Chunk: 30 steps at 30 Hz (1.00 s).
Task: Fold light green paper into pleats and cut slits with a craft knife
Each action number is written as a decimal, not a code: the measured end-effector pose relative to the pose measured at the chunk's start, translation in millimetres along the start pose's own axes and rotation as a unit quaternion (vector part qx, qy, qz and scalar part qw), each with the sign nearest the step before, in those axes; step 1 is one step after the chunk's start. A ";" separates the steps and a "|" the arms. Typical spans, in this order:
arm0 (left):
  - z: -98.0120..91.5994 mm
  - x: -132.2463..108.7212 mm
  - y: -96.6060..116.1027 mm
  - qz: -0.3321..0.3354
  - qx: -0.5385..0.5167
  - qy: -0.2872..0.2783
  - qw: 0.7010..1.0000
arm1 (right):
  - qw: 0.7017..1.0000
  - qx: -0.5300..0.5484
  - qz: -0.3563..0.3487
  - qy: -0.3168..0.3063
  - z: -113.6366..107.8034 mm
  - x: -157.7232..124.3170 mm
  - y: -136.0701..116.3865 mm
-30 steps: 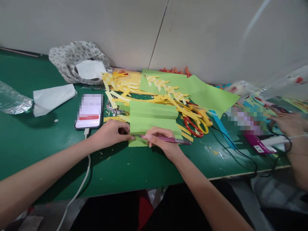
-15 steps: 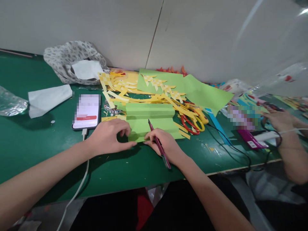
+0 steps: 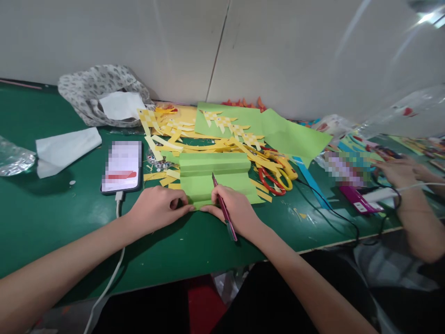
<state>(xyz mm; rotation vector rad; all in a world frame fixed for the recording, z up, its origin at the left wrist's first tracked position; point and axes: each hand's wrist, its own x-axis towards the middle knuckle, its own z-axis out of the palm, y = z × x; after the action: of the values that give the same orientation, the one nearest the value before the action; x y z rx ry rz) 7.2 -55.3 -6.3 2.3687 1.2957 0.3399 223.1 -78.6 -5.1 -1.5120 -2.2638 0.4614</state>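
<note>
A light green sheet of paper (image 3: 198,183) with crosswise folds lies on the green table in front of me. My left hand (image 3: 162,206) is closed on its near edge, thumb below and fingers curled on top. Close beside it, my right hand (image 3: 236,208) grips a slim purple tool, which looks like a craft knife (image 3: 224,211), its narrow tip pointing away from me over the paper. The right thumb also presses on the near edge, almost touching the left thumb.
Behind the sheet lie yellow paper strips (image 3: 205,147), yellow checkered cutouts (image 3: 222,121) and red-and-yellow-handled scissors (image 3: 273,181). A charging phone (image 3: 121,167) is at the left, near a spotted cloth bag (image 3: 100,83). At the right are a purple box (image 3: 358,199), cables and another person's hand (image 3: 396,171).
Both hands have come together at the paper's near edge, the right one moving left with the craft knife. The left fingers have closed in on the edge. The view has shifted slightly.
</note>
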 end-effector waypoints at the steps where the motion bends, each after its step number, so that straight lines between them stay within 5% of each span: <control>1: 0.4 0.2 0.2 -0.003 -0.001 0.001 1.000 | 1.000 -0.004 -0.002 0.002 0.2 0.2 1.2; 17: 4.7 -1.0 2.2 -0.047 -0.020 0.013 0.999 | 0.998 -0.055 0.018 0.001 -8.9 2.5 6.0; 23: 2.9 -0.5 6.1 -0.081 0.019 -0.017 0.996 | 0.997 -0.041 0.061 0.016 -26.4 -11.6 38.5; 30: 5.9 -1.8 5.2 -0.073 0.026 -0.023 0.997 | 0.982 -0.018 0.146 0.115 -34.7 -32.4 75.2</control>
<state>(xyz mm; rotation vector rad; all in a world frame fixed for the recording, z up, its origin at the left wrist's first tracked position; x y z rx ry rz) 12.4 -60.7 -9.1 2.2936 1.4617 0.2083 311.5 -78.9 -14.0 -1.8237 -1.8944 0.3062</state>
